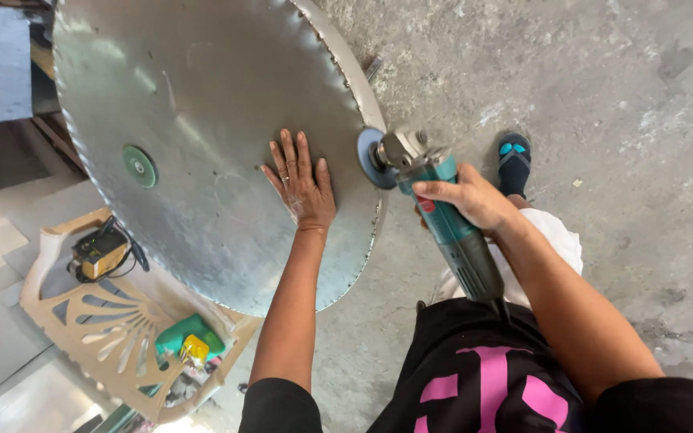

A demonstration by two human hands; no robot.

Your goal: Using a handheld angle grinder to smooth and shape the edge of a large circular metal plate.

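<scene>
Tools lie at eight o'clock on a beige plastic chair (82, 317): a small yellow and black device (99, 252) with cable, and a green tool (190, 337) lower down. From ten o'clock to the centre, a large round saw blade (194, 120) of grey metal fills the view, with a green disc (139, 166) at its middle. The left hand (302, 188) lies flat on the blade near its right edge, fingers spread and pressed on the metal. Just beside it, at three o'clock from this hand, the right hand (471, 200) is closed around the teal angle grinder (443, 216). The grinder's blue wheel (372, 158) touches the blade's toothed rim. At one o'clock, a foot in a sandal (514, 163) stands on the concrete floor (643, 120).
</scene>
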